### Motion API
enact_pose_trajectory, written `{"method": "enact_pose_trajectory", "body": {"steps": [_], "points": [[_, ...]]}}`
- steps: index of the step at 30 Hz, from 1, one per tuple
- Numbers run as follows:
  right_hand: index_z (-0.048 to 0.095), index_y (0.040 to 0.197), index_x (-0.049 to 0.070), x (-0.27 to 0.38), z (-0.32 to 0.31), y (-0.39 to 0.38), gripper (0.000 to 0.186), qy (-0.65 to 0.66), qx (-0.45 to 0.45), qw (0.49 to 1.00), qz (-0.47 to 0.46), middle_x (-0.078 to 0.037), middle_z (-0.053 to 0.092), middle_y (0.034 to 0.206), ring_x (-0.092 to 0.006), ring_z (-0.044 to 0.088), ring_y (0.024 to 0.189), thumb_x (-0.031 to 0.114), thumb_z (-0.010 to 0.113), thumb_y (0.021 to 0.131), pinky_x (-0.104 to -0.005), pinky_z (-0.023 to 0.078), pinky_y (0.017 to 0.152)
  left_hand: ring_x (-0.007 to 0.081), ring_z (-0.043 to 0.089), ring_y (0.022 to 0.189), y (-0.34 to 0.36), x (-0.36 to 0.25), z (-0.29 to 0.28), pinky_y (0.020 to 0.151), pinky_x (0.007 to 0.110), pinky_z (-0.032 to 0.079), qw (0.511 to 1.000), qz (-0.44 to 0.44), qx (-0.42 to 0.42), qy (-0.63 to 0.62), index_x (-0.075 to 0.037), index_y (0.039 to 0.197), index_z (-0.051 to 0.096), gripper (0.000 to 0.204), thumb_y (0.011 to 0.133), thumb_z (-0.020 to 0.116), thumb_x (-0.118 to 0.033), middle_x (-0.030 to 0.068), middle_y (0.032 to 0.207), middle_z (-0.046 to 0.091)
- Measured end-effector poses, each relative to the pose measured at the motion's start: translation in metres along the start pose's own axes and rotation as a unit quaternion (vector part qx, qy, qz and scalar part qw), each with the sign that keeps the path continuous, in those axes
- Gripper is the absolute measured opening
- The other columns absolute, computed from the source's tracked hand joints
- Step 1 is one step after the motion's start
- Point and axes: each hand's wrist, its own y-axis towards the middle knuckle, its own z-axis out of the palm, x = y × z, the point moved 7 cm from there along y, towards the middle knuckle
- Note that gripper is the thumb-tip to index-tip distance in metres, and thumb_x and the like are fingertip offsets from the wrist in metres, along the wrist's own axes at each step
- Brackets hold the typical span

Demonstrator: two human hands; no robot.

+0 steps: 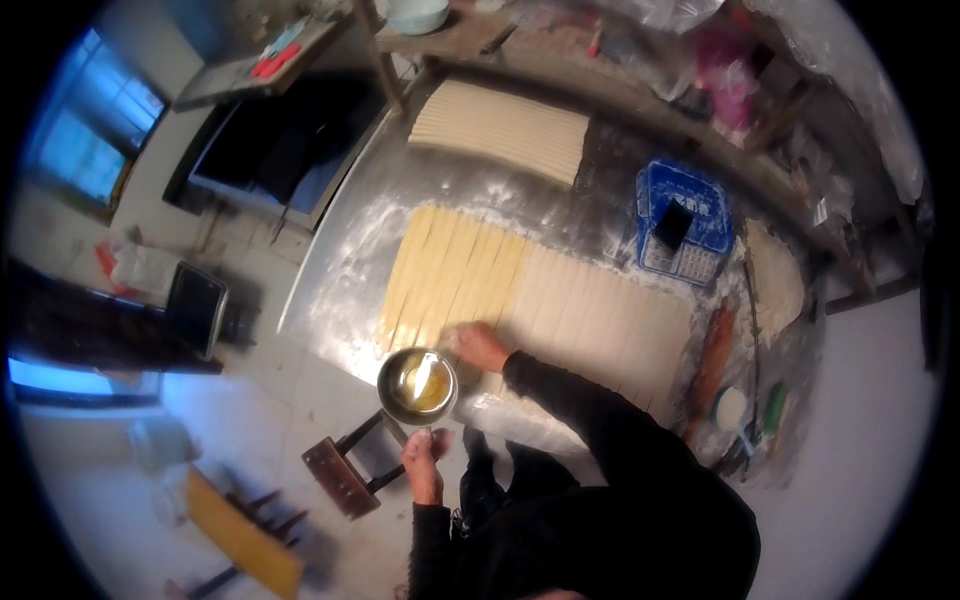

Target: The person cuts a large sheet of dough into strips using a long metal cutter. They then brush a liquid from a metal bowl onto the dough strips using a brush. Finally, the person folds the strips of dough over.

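My left hand (423, 462) holds a small metal pot (417, 386) by its handle; yellow oil sits inside it. My right hand (478, 345) rests on the near edge of a wide sheet of dough (560, 295) cut into long strips, and seems to press something pale onto it. The strips on the left look yellow and glossy, those on the right pale and dry. The dough lies on a floured metal table (345, 265).
A second batch of pale dough strips (500, 128) lies farther back. A blue crate (683, 222) stands at the right, with a rolling pin (712, 362) and small containers near it. A wooden stool (342, 475) is below the table edge.
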Motion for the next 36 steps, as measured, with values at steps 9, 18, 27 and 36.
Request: {"method": "enact_pose_trajectory", "body": {"steps": [9, 18, 27, 36], "points": [[0.073, 0.095, 0.007, -0.083, -0.157, 0.087, 0.02, -0.057, -0.179, 0.977, 0.104, -0.022, 0.066, 0.086, -0.0351, 0.067, 0.079, 0.015, 0.057, 0.084, -0.0429, 0.052, 0.068, 0.0143, 0.063, 0.073, -0.003, -0.007, 0.032, 0.07, 0.026, 0.051, 1.0, 0.026, 0.014, 0.003, 0.001, 0.085, 0.061, 0.024, 0.098, 0.055, -0.019, 0.0064, 0.085, 0.066], [0.069, 0.083, -0.003, -0.097, -0.143, 0.038, 0.012, 0.316, -0.252, 0.903, 0.145, -0.007, 0.071, 0.075, -0.016, 0.067, 0.069, 0.003, 0.059, 0.083, -0.0316, 0.054, 0.065, 0.0173, 0.067, 0.078, -0.002, 0.016, 0.02, 0.072, 0.028, 0.053, 1.0, 0.015, 0.004, -0.003, 0.0, 0.085, 0.06, 0.023, 0.098, 0.055, -0.019, 0.0053, 0.088, 0.064], [0.069, 0.089, -0.001, -0.067, -0.228, 0.008, 0.015, 0.023, -0.331, 0.941, 0.073, -0.022, 0.062, 0.072, -0.0245, 0.067, 0.065, 0.01, 0.06, 0.084, -0.0343, 0.048, 0.061, 0.0242, 0.071, 0.085, -0.017, 0.001, 0.025, 0.072, 0.028, 0.054, 0.999, 0.012, 0.018, 0.049, -0.001, 0.086, 0.059, 0.027, 0.098, 0.055, -0.025, 0.011, 0.093, 0.068], [0.071, 0.094, 0.006, 0.009, -0.045, -0.104, 0.022, 0.065, 0.04, 0.996, 0.049, -0.02, 0.068, 0.085, -0.0344, 0.068, 0.077, 0.025, 0.066, 0.083, -0.0394, 0.054, 0.073, 0.0249, 0.071, 0.086, -0.018, 0.015, 0.002, 0.073, 0.029, 0.053, 0.998, -0.017, 0.042, 0.042, -0.002, 0.086, 0.059, 0.028, 0.098, 0.055, -0.027, 0.0108, 0.092, 0.068]]}}
